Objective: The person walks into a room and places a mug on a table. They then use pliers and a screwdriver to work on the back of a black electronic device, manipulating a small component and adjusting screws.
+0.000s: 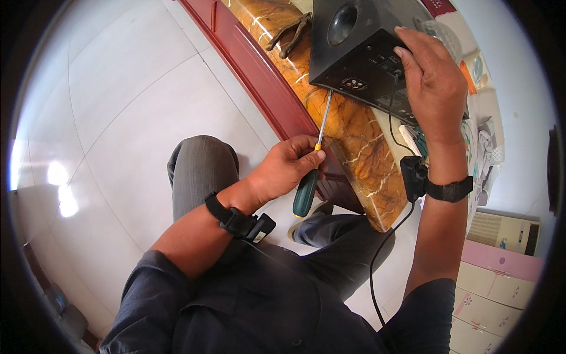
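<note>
My left hand [298, 163] is closed around a screwdriver [306, 192] with a dark green and yellow handle. Its metal shaft points up, and the tip meets the near lower edge of a black speaker box [353, 62]. The thumb and fingers of my right hand [435, 79] hold the box's upper right edge, beside the panel with the switch and sockets. A black cable [391, 110] is plugged into that panel and hangs down past my right wrist. The speaker box is on an orange-brown marble top [367, 150]. Any screw at the tip is too small to make out.
Beside the speaker box lie dark curved plier-like handles [289, 35]. The marble top rests on a red wooden cabinet [265, 88]. A clear domed object [444, 37] is behind my right hand. Drawers [493, 283] stand at the lower right, and a cable runs beside my right forearm.
</note>
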### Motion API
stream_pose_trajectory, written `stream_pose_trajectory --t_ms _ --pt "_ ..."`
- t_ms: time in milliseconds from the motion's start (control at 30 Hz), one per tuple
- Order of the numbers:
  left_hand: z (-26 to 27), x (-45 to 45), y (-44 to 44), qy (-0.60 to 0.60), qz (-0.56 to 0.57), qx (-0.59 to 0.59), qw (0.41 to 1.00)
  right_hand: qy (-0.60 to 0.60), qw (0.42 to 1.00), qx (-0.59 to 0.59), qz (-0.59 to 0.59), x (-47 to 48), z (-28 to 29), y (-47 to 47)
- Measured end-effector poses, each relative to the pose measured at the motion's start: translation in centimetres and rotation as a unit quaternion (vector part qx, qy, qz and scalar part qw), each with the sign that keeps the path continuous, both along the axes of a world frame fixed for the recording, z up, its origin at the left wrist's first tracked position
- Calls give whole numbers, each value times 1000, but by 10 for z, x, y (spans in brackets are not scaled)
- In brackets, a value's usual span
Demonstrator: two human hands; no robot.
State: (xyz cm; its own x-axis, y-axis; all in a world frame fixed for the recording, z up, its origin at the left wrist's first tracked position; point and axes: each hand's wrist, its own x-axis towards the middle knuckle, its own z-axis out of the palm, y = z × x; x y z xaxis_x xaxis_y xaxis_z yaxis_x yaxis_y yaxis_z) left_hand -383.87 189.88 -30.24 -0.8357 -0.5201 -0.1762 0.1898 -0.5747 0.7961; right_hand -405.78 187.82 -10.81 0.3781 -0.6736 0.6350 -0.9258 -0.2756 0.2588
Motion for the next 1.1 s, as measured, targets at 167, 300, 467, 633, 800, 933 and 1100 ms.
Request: stream_pose_trajectory --t_ms 167,300,467,633,800,933,1100 --pt "-3 -1 4 5 18 103 994 -35 999 28 -25 0 -2 3" --pt "-7 -1 4 -41 72 147 986 -25 999 18 -17 -2 -4 3" --pt "-1 -7 -12 -38 169 161 972 -50 999 6 -2 -1 -4 0" --pt "11 -25 -36 42 243 192 950 -47 998 25 -25 6 -3 5" --pt "10 -31 -55 70 239 180 952 -80 996 44 0 11 -1 5" --pt "5 -34 -61 103 218 205 949 -145 986 62 -44 6 5 19" --pt "3 -32 -57 102 213 173 956 -270 950 -4 -154 -21 -1 69"
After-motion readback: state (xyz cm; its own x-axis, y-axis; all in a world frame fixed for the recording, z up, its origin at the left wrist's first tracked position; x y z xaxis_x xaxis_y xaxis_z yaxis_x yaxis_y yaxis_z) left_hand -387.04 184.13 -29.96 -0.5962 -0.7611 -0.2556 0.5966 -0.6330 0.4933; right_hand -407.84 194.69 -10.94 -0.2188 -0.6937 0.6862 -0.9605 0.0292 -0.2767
